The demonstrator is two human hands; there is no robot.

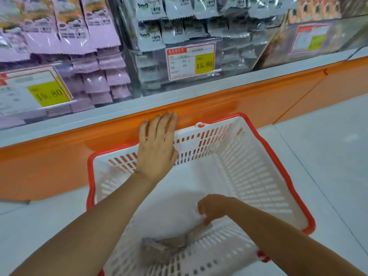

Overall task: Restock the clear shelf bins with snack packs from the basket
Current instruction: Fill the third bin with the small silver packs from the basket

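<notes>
Where one basket (pixel 249 176) sits, two packs (pixel 159 249) lie.

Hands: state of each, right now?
Left hand: open, fingers straight, flat against the orange ledge.
Right hand: closed, fingers pinching a grey snack pack inside the basket.

Bright, even light; a soft shadow lies on the basket (pixel 258 176) floor. Glare streaks the bins (pixel 235 52), and the packs (pixel 69 36) inside look blurred. The shelf edge (pixel 258 100) bows from wide-angle distortion.

Orange shelf plinth (pixel 258 100) over pale, seemingly tiled floor (pixel 328 156).
</notes>
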